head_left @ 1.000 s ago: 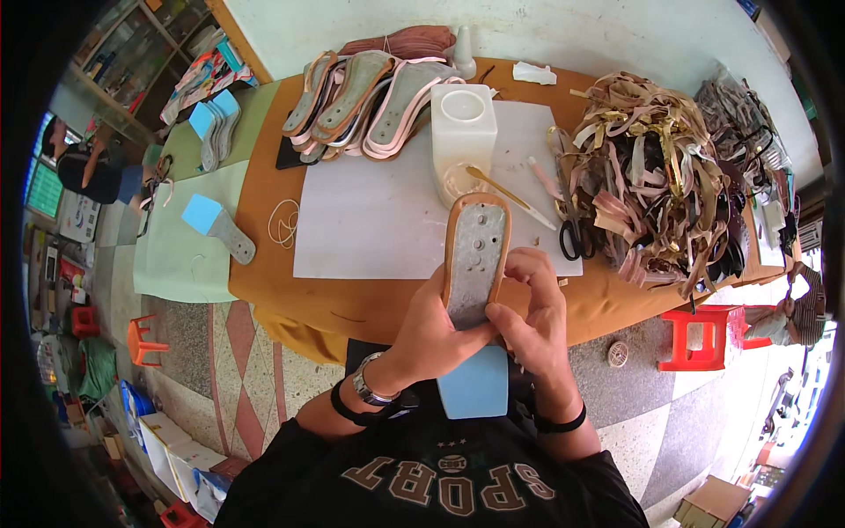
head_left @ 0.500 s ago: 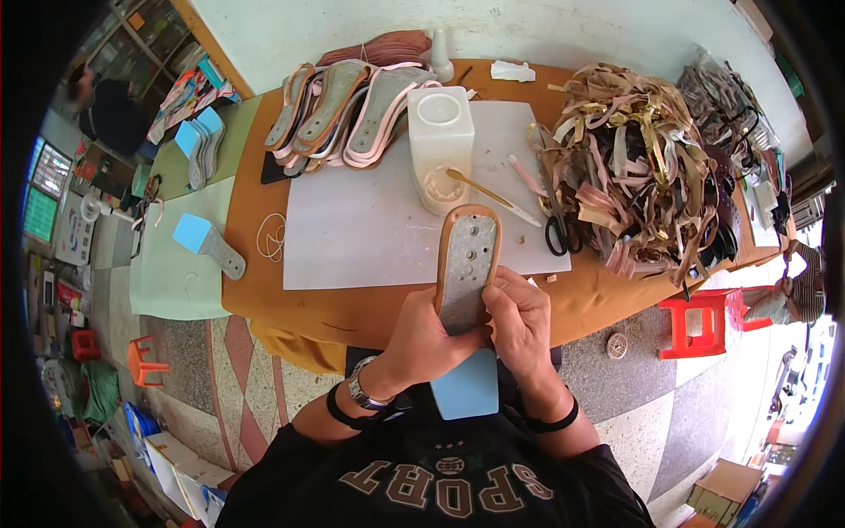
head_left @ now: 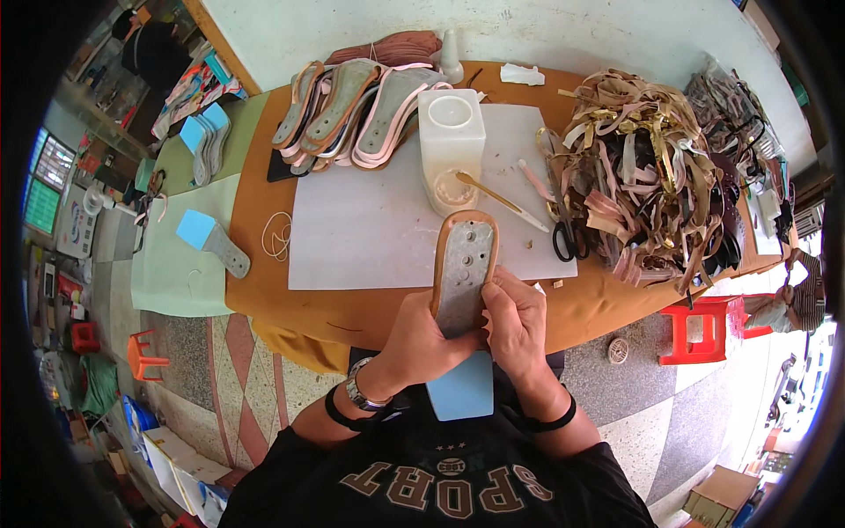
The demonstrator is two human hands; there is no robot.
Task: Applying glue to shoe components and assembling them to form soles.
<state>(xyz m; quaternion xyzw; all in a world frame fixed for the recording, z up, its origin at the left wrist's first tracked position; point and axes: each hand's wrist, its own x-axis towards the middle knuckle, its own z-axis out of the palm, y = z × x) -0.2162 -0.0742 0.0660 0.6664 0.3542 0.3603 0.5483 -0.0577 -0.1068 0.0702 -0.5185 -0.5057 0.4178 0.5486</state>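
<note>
Two hands on one grey sole [head_left: 462, 295], held upright in front of the worker's chest, just over the near edge of the worktop [head_left: 387, 315]. Tan edging [head_left: 437, 264] rims the rounded upper end and runs down both sides to the fingers; holes dot the sole's face.

Left hand [head_left: 412, 339]: fingers closed round the left side, thumb across the lower front. Right hand [head_left: 518, 326]: fingers bunched tight, thumb against forefinger, at the right edge. Whether edging lies inside that pinch, cannot tell. A blue piece [head_left: 460, 387] shows below the hands; its join with the sole is hidden.

Step in hand, by judgement: pressing the edging onto the sole's rim, right side. Next move seems to call for a steady left grip and a firm right pinch following the edge toward the blue end, the strip lying flush without puckers.

Near reach, on a white sheet: white bottle [head_left: 451, 145] with pale paste at its low opening, brush [head_left: 506, 201] leaning out. Black-handled scissors [head_left: 563, 242] beside a heap of strips [head_left: 634, 176]. Pile of edged soles [head_left: 343, 110], back left.
</note>
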